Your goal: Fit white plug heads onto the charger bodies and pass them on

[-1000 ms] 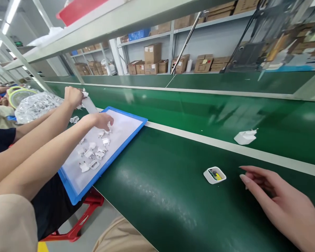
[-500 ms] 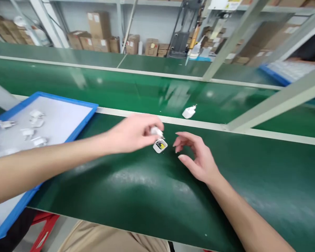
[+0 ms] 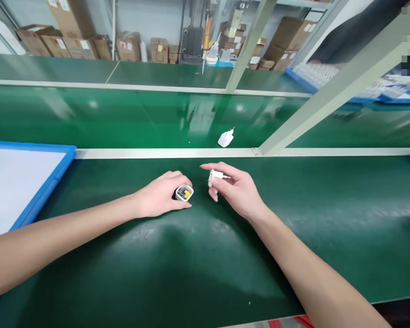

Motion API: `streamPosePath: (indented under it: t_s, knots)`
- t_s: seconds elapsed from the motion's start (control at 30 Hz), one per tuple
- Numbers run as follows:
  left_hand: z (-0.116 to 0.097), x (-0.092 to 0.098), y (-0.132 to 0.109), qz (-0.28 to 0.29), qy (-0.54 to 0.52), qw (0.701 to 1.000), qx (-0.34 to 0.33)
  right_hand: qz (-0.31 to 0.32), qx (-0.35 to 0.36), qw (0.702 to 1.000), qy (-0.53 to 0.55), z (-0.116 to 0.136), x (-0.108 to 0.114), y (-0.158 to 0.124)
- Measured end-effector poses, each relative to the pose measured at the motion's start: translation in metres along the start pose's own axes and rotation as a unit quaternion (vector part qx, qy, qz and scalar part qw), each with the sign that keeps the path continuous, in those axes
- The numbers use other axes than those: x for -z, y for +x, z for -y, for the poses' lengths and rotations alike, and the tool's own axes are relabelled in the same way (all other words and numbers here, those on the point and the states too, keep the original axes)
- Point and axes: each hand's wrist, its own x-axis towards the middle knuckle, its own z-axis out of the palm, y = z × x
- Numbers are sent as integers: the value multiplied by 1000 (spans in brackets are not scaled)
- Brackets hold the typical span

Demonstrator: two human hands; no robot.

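Note:
My left hand (image 3: 160, 193) is closed round a white charger housing (image 3: 184, 193) on the green bench. Its open end faces up and shows yellow and dark parts inside. To the right, my right hand (image 3: 237, 189) pinches a white plug cap (image 3: 216, 176) between thumb and fingers. Thin metal pins stick out of the cap towards the palm. The two pieces are apart, with a small gap between the hands. Beyond them a white plug charger (image 3: 226, 137) lies on the green surface past the white strip, its pins pointing up and right.
A blue-rimmed tray (image 3: 59, 171) is at the left, partly out of view. A slanted metal post (image 3: 310, 105) rises at the right from the white strip (image 3: 157, 153). Cardboard boxes (image 3: 78, 45) stand at the back. A dark sleeve (image 3: 355, 32) shows above blue trays at upper right.
The plug cap has passed from my left hand to my right. My left hand now grips the housing, which stood free on the bench. The view has turned to the right.

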Motion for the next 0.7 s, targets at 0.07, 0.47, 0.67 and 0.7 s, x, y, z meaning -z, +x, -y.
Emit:
streamPosePath:
  t_s: [0.07, 0.47, 0.67, 0.7]
  knots:
    - [0, -13, 24, -1, -20, 999, -37, 19, 17, 997, -79, 0, 5, 0]
    - [2, -40, 69, -94, 39, 992, -72, 21, 80, 956, -282, 4, 34, 2]
    - [1, -38, 72, -91, 27, 992, -87, -3, 86, 955, -285, -2, 25, 2]
    - [1, -38, 72, -92, 28, 991, -89, -15, 85, 956, -282, -3, 24, 2]
